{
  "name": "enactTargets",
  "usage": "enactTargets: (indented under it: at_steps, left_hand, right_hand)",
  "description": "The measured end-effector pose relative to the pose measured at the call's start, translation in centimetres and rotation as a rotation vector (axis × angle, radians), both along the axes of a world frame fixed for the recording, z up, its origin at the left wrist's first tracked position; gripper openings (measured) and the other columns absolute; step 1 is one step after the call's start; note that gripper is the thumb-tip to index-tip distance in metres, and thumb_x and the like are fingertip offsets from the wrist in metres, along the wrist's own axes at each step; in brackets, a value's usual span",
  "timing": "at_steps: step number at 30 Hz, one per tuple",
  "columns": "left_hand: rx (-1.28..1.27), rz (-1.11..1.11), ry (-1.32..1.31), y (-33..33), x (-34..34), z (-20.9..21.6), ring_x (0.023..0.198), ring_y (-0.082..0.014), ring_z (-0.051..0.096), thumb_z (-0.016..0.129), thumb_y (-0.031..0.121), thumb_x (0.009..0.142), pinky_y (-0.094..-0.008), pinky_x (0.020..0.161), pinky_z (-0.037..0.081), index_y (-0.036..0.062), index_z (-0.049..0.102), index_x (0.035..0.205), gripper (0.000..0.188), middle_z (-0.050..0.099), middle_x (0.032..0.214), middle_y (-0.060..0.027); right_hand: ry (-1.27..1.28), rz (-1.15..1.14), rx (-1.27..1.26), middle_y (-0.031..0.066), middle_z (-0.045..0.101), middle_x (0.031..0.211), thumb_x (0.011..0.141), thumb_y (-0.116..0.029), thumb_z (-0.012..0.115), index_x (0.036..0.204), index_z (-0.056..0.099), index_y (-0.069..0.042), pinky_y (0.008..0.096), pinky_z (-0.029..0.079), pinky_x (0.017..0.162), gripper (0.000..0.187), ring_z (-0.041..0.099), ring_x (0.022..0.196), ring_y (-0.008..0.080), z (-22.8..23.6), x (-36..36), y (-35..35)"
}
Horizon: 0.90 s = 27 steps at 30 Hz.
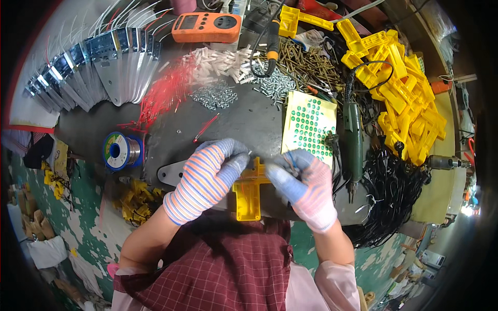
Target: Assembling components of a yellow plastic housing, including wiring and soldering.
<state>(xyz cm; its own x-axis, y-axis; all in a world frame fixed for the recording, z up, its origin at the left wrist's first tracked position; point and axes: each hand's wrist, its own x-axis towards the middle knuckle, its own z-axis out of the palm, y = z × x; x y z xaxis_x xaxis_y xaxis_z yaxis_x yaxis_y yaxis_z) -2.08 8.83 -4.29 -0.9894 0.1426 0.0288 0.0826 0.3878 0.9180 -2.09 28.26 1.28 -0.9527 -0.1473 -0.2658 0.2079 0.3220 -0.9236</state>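
My left hand (pixel 205 176), in a striped knit glove with grey-blue fingertips, is closed in a pinch. A tiny pale tip shows at its fingers, too small to name. My right hand (pixel 306 186), gloved alike, is also closed, its fingertips smeared by motion. A thin dark strand seems to show at them, but I cannot tell what it is. Between and below both hands, a yellow plastic housing (pixel 249 203) lies open side up at the table's near edge. A grey metal plate with holes (pixel 170 174) lies left of my left hand, partly hidden by it.
Beyond my hands lie red wires (pixel 168 90), nuts (pixel 213 96), screws (pixel 275 85) and white sleeves (pixel 220 65). Solder spool (pixel 123 150) stands left; green sticker sheet (pixel 311 122), green electric screwdriver (pixel 353 140), black cables (pixel 391 192) and yellow housings (pixel 410 98) are right. Orange multimeter (pixel 206 27) lies behind.
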Motion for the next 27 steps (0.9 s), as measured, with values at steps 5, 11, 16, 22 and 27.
enactTargets:
  at_steps: [5, 11, 16, 22, 27]
  left_hand:
    - [0.104, -0.055, -0.160, -0.6, 0.2, 0.6, 0.078, -0.0250, 0.065, 0.065, 0.012, 0.089, -0.0346, 0.072, 0.052, 0.0012, 0.068, 0.100, 0.016, 0.068, 0.087, -0.0142]
    - [-0.040, -0.133, 0.017, -0.6, 0.1, 0.6, 0.081, -0.0283, 0.065, 0.067, 0.009, 0.086, -0.0361, 0.075, 0.052, 0.0011, 0.068, 0.098, 0.014, 0.067, 0.088, -0.0137]
    - [-0.161, -0.109, 0.288, 0.5, -0.1, -0.1, 0.083, -0.0358, 0.064, 0.065, 0.012, 0.083, -0.0435, 0.077, 0.048, 0.0034, 0.066, 0.091, 0.012, 0.068, 0.087, -0.0139]
    - [-0.119, -0.186, 0.209, 0.0, -0.4, -0.3, 0.082, -0.0362, 0.065, 0.063, 0.016, 0.086, -0.0441, 0.077, 0.048, 0.0031, 0.066, 0.090, 0.014, 0.068, 0.086, -0.0140]
    - [-0.107, -0.196, 0.202, 0.0, -0.5, -0.4, 0.082, -0.0367, 0.064, 0.063, 0.017, 0.086, -0.0441, 0.078, 0.048, 0.0028, 0.066, 0.090, 0.015, 0.068, 0.086, -0.0145]
  right_hand:
    - [0.007, 0.051, 0.026, 0.0053, 0.065, 0.072, 0.088, -0.021, 0.073, 0.091, 0.069, 0.000, 0.0280, 0.046, 0.061, 0.021, 0.054, 0.066, 0.0085, -2.9, -0.9, -0.9]
    - [0.019, 0.050, 0.009, 0.0025, 0.062, 0.069, 0.087, -0.020, 0.073, 0.090, 0.068, -0.001, 0.0273, 0.045, 0.059, 0.021, 0.051, 0.064, 0.0073, -2.2, -1.0, -1.2]
    - [-0.094, -0.007, -0.066, 0.0005, 0.060, 0.068, 0.087, -0.017, 0.072, 0.086, 0.065, -0.001, 0.0263, 0.044, 0.059, 0.018, 0.051, 0.063, 0.0068, -1.9, -1.2, -0.4]
    - [0.021, -0.010, 0.053, 0.0053, 0.064, 0.080, 0.087, -0.012, 0.070, 0.100, 0.065, 0.000, 0.0273, 0.049, 0.068, 0.018, 0.057, 0.072, 0.0104, -1.5, 0.0, 1.3]
    - [0.276, 0.178, 0.079, 0.0150, 0.070, 0.091, 0.088, -0.012, 0.070, 0.105, 0.067, -0.001, 0.0341, 0.053, 0.072, 0.022, 0.069, 0.079, 0.0241, -2.2, -0.2, 0.3]
